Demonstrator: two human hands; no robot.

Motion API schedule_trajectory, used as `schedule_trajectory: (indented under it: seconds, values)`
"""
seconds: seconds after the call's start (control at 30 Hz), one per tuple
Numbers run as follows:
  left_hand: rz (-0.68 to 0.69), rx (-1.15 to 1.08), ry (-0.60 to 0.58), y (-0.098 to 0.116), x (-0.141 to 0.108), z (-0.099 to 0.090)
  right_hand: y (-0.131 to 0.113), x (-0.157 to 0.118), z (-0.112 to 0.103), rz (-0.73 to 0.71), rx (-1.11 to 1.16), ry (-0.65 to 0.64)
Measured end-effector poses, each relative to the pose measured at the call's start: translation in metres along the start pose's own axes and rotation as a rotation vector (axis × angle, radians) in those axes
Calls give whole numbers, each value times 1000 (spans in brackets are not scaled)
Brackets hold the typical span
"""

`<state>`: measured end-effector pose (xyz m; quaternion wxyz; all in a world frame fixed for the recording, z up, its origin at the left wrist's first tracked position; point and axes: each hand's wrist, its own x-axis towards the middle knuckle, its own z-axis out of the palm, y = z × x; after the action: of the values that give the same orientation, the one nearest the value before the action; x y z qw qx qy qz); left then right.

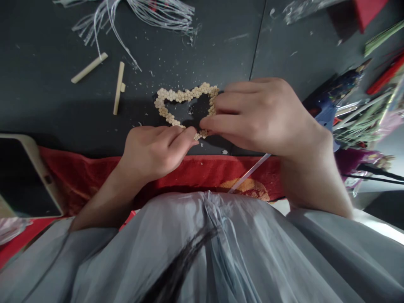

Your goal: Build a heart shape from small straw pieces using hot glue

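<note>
A heart-shaped loop of small cream-coloured round pieces (183, 96) lies on the dark tabletop (221, 54) in front of me. My left hand (159, 147) pinches the loop's near end between thumb and forefinger. At the loop's right side, my right hand (252, 113) has its fingers curled over the edge, with the thumb and forefinger close to my left fingertips. Both hands hide part of the loop's near and right portions. Whether a tool or glue is between the fingers cannot be seen.
Two short pale sticks (89, 67) lie at the left, below a bundle of white cords (158, 14). A tablet-like device (28, 176) sits far left. A red cloth (94, 168) runs along the near edge. Wrapped bundles and stalks (362, 122) crowd the right side.
</note>
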<state>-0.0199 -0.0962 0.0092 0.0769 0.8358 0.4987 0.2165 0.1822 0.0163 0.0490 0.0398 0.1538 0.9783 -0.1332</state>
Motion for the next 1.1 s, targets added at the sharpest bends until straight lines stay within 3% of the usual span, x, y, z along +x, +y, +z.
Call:
schedule_trajectory:
  seconds: [0.2, 0.43, 0.7, 0.83, 1.1]
  values:
    - [81, 127, -35, 1, 5, -6, 2, 1, 0, 11, 32, -13]
    - [35, 68, -117, 3, 7, -8, 1, 0, 1, 10, 82, 26]
    - [76, 143, -88, 4, 9, -7, -1, 2, -3, 39, 167, 7]
    - [43, 97, -92, 3, 9, -6, 0, 1, 0, 50, 268, 56]
    - [10, 73, -94, 4, 8, -6, 0, 0, 3, 30, 142, 45]
